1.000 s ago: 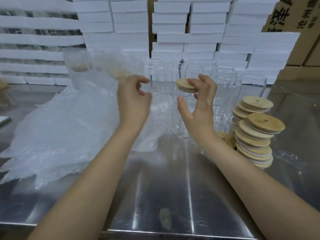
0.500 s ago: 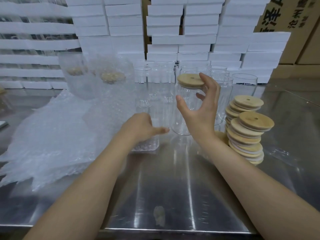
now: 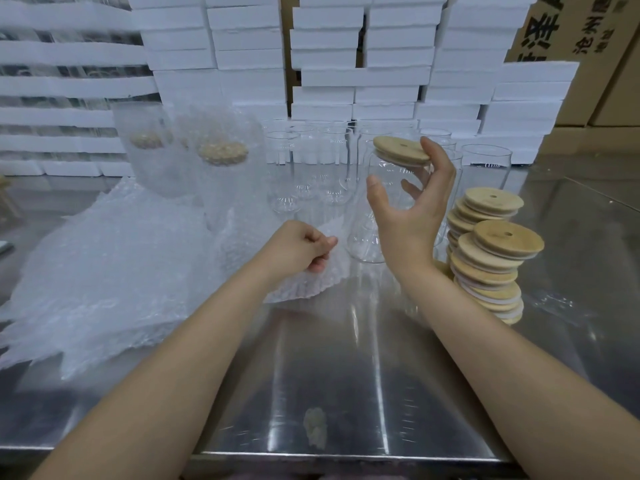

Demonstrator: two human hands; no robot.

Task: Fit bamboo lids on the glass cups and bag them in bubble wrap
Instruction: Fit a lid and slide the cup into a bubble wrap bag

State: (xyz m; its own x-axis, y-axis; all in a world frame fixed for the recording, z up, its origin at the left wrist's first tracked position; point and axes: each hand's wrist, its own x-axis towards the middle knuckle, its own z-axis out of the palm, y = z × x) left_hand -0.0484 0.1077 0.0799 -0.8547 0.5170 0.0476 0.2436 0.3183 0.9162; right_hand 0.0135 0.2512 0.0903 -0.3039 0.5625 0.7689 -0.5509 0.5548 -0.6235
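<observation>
A clear glass cup (image 3: 366, 244) stands on the steel table (image 3: 346, 375) with a round bamboo lid (image 3: 398, 149) lying tilted on its rim. My right hand (image 3: 412, 213) arches around the cup with spread fingers; the index fingertip touches the lid's right edge and the thumb is beside the glass. My left hand (image 3: 299, 247) pinches the edge of a bubble wrap bag (image 3: 304, 284) lying flat just left of the cup. Two lidded cups in bubble wrap (image 3: 221, 178) stand behind, at the left.
Stacks of bamboo lids (image 3: 491, 261) lean at the right of my right wrist. Several empty glasses (image 3: 311, 168) stand in a row behind. A heap of bubble wrap bags (image 3: 104, 271) covers the left. White foam boxes (image 3: 346, 64) and cardboard cartons (image 3: 588, 46) wall the back.
My left hand came down from the bagged cup and took hold of a bubble wrap bag by the cup. My right hand set the lid on the cup and loosened.
</observation>
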